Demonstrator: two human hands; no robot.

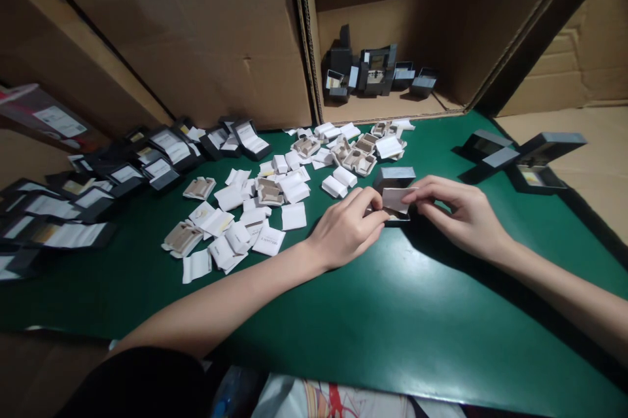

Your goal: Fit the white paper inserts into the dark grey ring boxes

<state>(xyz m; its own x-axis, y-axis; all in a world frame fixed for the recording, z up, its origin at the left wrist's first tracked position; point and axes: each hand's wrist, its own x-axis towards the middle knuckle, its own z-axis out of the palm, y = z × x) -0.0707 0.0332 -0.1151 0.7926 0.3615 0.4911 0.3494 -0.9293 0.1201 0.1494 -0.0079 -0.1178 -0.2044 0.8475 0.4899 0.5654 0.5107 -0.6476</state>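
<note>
A small dark hinged box (396, 176) stands on the green table with its lid raised. My left hand (346, 225) is closed at its left side, fingers curled over the rim, and covers part of the box. Between the thumb and fingers of my right hand (461, 214) is a white card insert (394, 199), held upright at the box opening. What lies inside the box is mostly hidden by my fingers. Just left of and beyond my hands are many loose white folded card inserts (294, 186), some showing brown undersides.
Open dark boxes (161, 150) with white inserts crowd the left side of the green table (417, 320). More open boxes (542, 163) are at the right. A large cardboard carton (387, 12) behind holds several dark boxes (377, 71). A pink-and-white package (53, 117) is far left.
</note>
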